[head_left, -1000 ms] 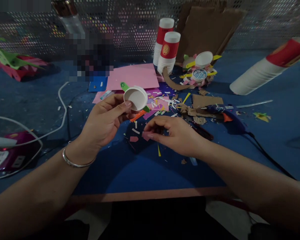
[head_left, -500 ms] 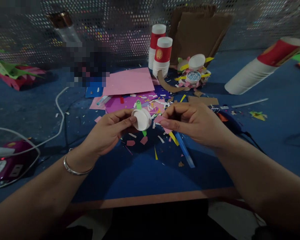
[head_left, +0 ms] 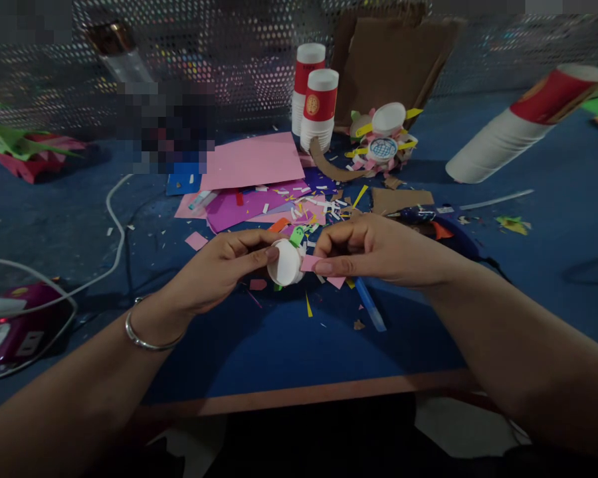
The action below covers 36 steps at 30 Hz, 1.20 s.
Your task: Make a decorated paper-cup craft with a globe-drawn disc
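Observation:
My left hand (head_left: 214,269) pinches a small white paper cup base (head_left: 285,263) with a green paper strip (head_left: 296,236) stuck to it, held low over the blue table (head_left: 279,338). My right hand (head_left: 379,249) is closed, thumb and fingers pinching a small pink paper piece (head_left: 309,263) pressed against the cup's right side. Both hands meet at the middle of the table above scattered paper scraps. A silver bangle sits on my left wrist.
Pink paper sheets (head_left: 252,162) and purple paper lie behind the hands. Two stacks of red-and-white cups (head_left: 319,109) stand at the back; another stack (head_left: 523,126) lies on its side right. A glue gun (head_left: 448,222), a decorated cup craft (head_left: 381,139), brown cardboard (head_left: 393,66), and a white cable (head_left: 114,219) lie around.
My right hand lifted a pink piece from the table and brought it up to the cup. My left hand lowered the cup toward the table's middle.

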{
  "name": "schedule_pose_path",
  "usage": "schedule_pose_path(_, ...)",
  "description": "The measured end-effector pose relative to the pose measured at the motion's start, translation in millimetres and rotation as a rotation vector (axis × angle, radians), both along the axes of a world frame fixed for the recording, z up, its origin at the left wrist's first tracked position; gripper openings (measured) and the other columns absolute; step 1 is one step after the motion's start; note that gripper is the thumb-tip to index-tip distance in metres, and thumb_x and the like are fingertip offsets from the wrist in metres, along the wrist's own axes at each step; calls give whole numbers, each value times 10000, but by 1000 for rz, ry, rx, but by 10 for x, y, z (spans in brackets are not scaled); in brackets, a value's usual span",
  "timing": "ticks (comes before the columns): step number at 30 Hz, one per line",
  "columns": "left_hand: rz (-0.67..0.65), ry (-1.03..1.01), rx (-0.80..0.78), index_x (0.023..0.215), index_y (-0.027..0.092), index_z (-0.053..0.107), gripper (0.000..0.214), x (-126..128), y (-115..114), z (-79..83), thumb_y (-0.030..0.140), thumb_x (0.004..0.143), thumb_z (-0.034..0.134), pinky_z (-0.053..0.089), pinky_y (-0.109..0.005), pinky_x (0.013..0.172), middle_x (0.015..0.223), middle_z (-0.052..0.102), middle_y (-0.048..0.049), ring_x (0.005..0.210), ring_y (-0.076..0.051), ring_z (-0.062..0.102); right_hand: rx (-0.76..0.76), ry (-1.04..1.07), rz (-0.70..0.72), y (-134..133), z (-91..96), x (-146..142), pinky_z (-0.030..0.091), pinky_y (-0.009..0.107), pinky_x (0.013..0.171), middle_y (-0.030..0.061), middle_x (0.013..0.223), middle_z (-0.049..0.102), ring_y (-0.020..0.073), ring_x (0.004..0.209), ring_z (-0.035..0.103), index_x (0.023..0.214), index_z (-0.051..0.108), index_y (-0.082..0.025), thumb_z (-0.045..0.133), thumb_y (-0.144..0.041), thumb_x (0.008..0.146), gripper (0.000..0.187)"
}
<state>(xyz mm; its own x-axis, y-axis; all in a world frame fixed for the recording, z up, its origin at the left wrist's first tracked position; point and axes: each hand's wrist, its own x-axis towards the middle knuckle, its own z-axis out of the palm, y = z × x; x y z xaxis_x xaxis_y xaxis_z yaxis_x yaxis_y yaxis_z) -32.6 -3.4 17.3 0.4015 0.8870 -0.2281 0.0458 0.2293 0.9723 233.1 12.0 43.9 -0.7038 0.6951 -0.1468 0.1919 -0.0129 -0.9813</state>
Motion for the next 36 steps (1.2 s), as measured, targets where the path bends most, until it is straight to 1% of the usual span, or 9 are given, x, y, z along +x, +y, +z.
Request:
schedule_pose_path(4,-25,20,2,1130,256,883,391,-29,9,-19,500,831,941,554,-190,696,885,742,-23,795,-116,634,-40,-16,25,12,-24,4,321,275,611,-50,715,599,98,642,469,849,713,-185,900,-466,848,337)
schedule_pose_path(9,-34,63,-43,1179,291,875,417,-41,-12,-12,537,845,918,542,-177,682,1008,785,-37,830,-120,643,-40,-37,42,18,-25,10,297,271,594,-51,708,598,97,638,455,829,712,-182,901,-449,843,328)
schedule_pose_path(11,-42,57,-42,1169,287,880,407,-46,-21,-10,530,844,921,538,-171,684,1016,790,-41,831,-118,643,-45,-47,41,17,-23,8,300,268,594,-49,713,602,99,645,460,830,717,-181,897,-439,844,315)
schedule_pose_path(18,-86,71,-45,1225,333,864,386,-74,-22,-43,513,885,895,523,-145,682,1043,803,-26,800,-90,626,-59,-62,62,19,-21,-1,363,275,642,-25,767,655,115,691,531,848,737,-181,889,-440,838,300)
schedule_pose_path(23,-90,73,-45,1235,341,860,393,-74,-9,-60,517,885,894,523,-143,684,1050,810,-31,815,-95,643,-139,-28,43,4,12,-15,393,270,637,-27,773,674,116,694,566,897,749,-184,913,-411,807,294)
schedule_pose_path(26,-90,88,-39,1254,343,853,412,-76,-8,-58,524,886,891,535,-151,698,1071,806,-37,850,-109,659,-178,-12,40,-9,24,-19,390,261,644,-31,777,669,108,701,557,908,744,-179,923,-397,801,302)
schedule_pose_path(30,-97,119,-11,1267,339,848,410,-92,-11,-59,521,901,877,548,-161,716,1041,784,-37,899,-130,675,-188,-11,35,-23,1,-25,370,254,656,-34,773,653,92,695,521,873,736,-167,916,-408,822,305)
schedule_pose_path(34,-102,147,18,1279,360,840,399,-102,-8,-62,513,911,869,570,-169,768,1084,787,-26,960,-139,694,-229,-6,19,-31,-27,-48,338,251,617,-41,745,641,87,659,489,863,732,-170,951,-406,776,334)
schedule_pose_path(36,-120,158,36,1300,356,831,405,-99,-8,-54,515,928,852,568,-170,756,1100,795,-31,950,-137,696,-243,-6,14,-32,-29,-63,339,252,610,-39,742,640,90,658,494,853,731,-175,963,-417,755,349)
